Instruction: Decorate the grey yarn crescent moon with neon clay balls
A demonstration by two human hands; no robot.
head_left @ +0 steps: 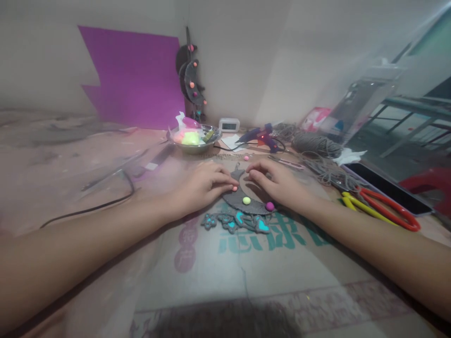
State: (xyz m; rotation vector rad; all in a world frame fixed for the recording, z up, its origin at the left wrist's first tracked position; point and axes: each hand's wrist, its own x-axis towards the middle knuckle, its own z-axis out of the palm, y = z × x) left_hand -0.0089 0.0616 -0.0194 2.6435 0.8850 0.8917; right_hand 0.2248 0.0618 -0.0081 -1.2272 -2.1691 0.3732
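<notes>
A dark grey yarn-wrapped crescent moon (235, 201) lies on a printed cardboard sheet (211, 277) in front of me. My left hand (207, 185) has its thumb and index finger closed on a small pink ball (235, 188) at the crescent's left side. My right hand (271, 180) is by the crescent's inner right side, its fingers loosely curved and a small gap showing between thumb and index; I see nothing in it. A yellow-green ball (246, 201) and a purple ball (269, 206) sit on the crescent. Grey charms with turquoise centres (231, 224) lie along its lower edge.
Behind are a metal bowl (195, 146) of bright pieces, a small digital clock (229, 125) and a blue glue gun (259, 134). Grey yarn (315, 144), red-and-yellow-handled tools (387, 209) and a phone (387, 188) lie right. A finished-looking crescent hanging (192, 80) is beside purple card (141, 80).
</notes>
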